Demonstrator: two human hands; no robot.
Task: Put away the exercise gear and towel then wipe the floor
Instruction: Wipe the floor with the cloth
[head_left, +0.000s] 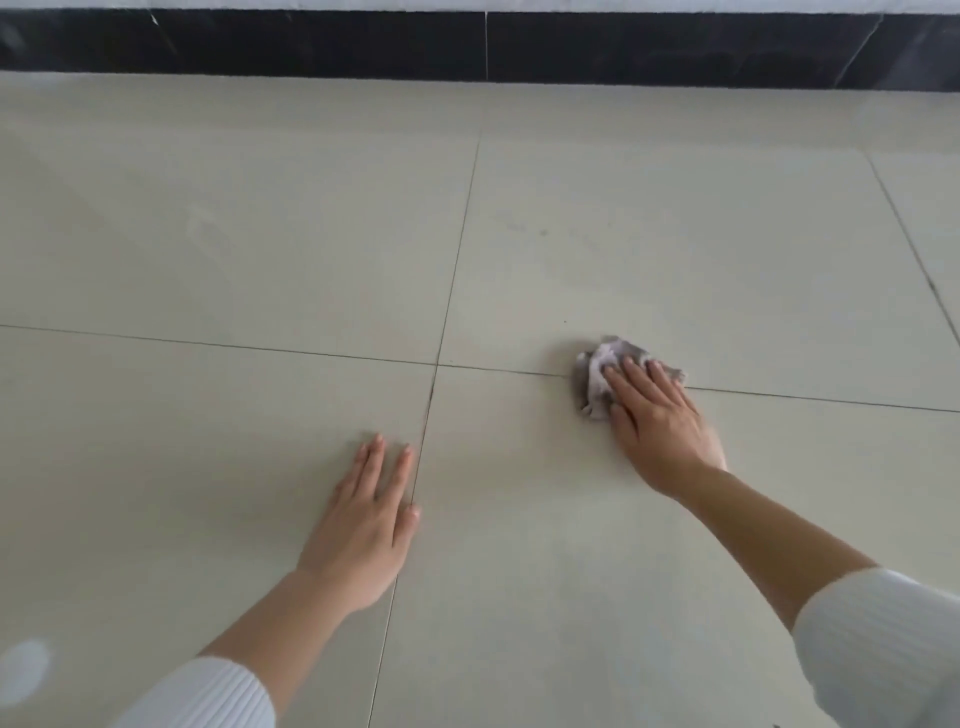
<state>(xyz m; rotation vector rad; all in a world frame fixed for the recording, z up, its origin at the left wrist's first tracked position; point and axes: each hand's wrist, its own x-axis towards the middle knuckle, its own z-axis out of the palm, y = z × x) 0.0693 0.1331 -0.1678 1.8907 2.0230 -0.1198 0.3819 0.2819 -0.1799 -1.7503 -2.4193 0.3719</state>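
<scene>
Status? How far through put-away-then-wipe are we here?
Looks done: no exercise gear or towel shows on the pale tiled floor, so putting away seems finished, at least in this patch. In hand: the right hand presses a crumpled grey cloth onto a grout line; the left hand rests flat on the tile. Left: faint dark smudges further ahead look unwiped.

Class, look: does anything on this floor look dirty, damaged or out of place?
Only faint dark smudges on the pale beige floor tile beyond the crumpled grey cloth pressed under the right hand; nothing looks spilled or broken.
</scene>
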